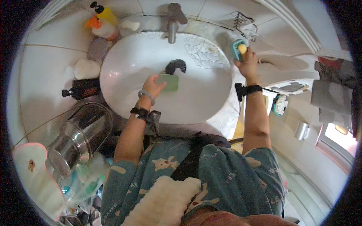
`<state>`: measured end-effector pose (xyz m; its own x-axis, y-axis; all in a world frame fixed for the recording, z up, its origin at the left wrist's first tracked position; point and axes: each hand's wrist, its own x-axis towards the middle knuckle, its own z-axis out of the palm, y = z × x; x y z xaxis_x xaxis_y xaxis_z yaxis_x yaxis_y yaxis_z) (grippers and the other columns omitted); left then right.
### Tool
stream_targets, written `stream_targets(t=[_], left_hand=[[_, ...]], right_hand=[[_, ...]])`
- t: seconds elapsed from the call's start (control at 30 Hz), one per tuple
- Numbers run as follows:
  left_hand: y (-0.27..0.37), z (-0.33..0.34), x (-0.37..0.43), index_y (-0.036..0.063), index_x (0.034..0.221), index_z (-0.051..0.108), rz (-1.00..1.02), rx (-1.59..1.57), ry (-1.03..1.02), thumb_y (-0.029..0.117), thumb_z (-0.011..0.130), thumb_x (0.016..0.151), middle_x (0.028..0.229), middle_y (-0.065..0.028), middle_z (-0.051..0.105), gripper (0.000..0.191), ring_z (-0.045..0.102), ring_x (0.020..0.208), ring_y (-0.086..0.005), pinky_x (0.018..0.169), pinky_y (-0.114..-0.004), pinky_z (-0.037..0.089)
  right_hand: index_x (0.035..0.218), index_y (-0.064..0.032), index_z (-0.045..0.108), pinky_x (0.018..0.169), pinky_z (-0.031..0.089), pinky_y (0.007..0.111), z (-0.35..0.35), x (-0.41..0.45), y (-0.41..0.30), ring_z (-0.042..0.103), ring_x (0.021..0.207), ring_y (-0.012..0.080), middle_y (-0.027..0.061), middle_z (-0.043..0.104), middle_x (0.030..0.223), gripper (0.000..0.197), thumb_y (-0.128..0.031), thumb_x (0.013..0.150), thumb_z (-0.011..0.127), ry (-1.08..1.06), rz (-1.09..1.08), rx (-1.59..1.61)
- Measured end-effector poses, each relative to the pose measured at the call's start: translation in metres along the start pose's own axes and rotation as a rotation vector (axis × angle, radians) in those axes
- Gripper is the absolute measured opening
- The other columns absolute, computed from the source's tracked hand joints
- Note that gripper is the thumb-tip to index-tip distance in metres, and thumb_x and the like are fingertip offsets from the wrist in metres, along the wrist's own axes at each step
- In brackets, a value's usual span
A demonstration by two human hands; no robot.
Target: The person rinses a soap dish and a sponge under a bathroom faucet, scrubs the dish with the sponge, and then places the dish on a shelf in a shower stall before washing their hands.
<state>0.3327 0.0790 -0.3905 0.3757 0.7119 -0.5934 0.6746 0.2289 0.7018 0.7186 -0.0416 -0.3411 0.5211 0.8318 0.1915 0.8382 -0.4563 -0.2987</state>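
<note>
My left hand [153,86] holds a flat green plastic piece with rounded corners [169,83], perhaps a soap box lid, over the white washbasin [141,104]. Just beyond it, a crumpled black item [176,66], possibly cloth, lies in the bowl; the green piece may hide part of it. At the basin's right rim my right hand [249,63] grips a teal soap dish [235,50], its thumb on the near edge and fingers along the right side. A yellow bar of soap [242,48] sits in the dish, close against those fingers.
A metal faucet [172,26] stands at the basin's back. Pump bottles [104,29], a white container [86,69] and a black bottle [84,89] line the left side. A wire rack [245,26] is at the back right. Shiny metal vessels [80,137] stand lower left.
</note>
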Motion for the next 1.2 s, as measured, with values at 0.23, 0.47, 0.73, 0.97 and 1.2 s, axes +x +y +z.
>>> stream_targets(t=[0.23,0.47,0.73,0.97,1.2], left_hand=[[0.004,0.016,0.009,0.0086,0.123,0.041,0.333,0.883,0.054,0.034,0.080,0.053,0.126,-0.0154,0.041,0.084,0.036,0.119,-0.0346,0.101,-0.043,0.029],[0.017,0.013,0.006,0.0102,0.123,0.040,0.029,0.991,-0.260,0.039,0.084,0.046,0.126,-0.0106,0.038,0.094,0.037,0.120,-0.0352,0.095,-0.041,0.038],[-0.008,-0.029,-0.013,0.0012,0.110,0.044,-0.050,0.734,-0.206,0.024,0.067,0.070,0.093,-0.0216,0.058,0.052,0.057,0.093,-0.0349,0.079,-0.043,0.046],[0.010,-0.059,-0.075,0.0007,0.095,0.043,-0.011,0.606,0.389,0.012,0.054,0.079,0.084,-0.0222,0.059,0.023,0.059,0.078,-0.0382,0.064,-0.045,0.047],[-0.023,-0.057,-0.102,0.0013,0.077,0.047,0.056,0.650,0.513,0.025,0.053,0.085,0.079,-0.0172,0.053,0.026,0.055,0.070,-0.0358,0.059,-0.045,0.045]], right_hand=[[0.128,0.0021,0.031,0.087,0.039,0.044,0.043,0.024,0.031,0.046,0.100,0.0402,0.0249,0.048,0.109,0.088,-0.031,0.060,0.077,0.023,0.156,-0.062],[0.103,-0.0047,0.055,0.085,0.042,0.039,0.035,-0.026,-0.116,0.050,0.100,0.0342,0.0176,0.055,0.104,0.034,-0.012,0.071,0.065,-0.077,-0.197,0.191],[0.119,-0.0155,0.049,0.088,0.043,0.040,0.122,-0.077,-0.199,0.043,0.112,0.0324,0.0128,0.041,0.126,0.045,-0.005,0.075,0.055,-0.620,-0.545,-0.008],[0.119,-0.0053,0.047,0.089,0.042,0.037,0.122,-0.118,-0.193,0.042,0.113,0.0313,0.0138,0.041,0.126,0.046,-0.009,0.075,0.056,-0.791,-0.763,0.058],[0.118,0.0061,0.045,0.098,0.030,0.038,0.130,-0.107,-0.220,0.035,0.118,0.0312,0.0191,0.036,0.130,0.050,-0.022,0.079,0.056,-0.595,-0.487,-0.077]])
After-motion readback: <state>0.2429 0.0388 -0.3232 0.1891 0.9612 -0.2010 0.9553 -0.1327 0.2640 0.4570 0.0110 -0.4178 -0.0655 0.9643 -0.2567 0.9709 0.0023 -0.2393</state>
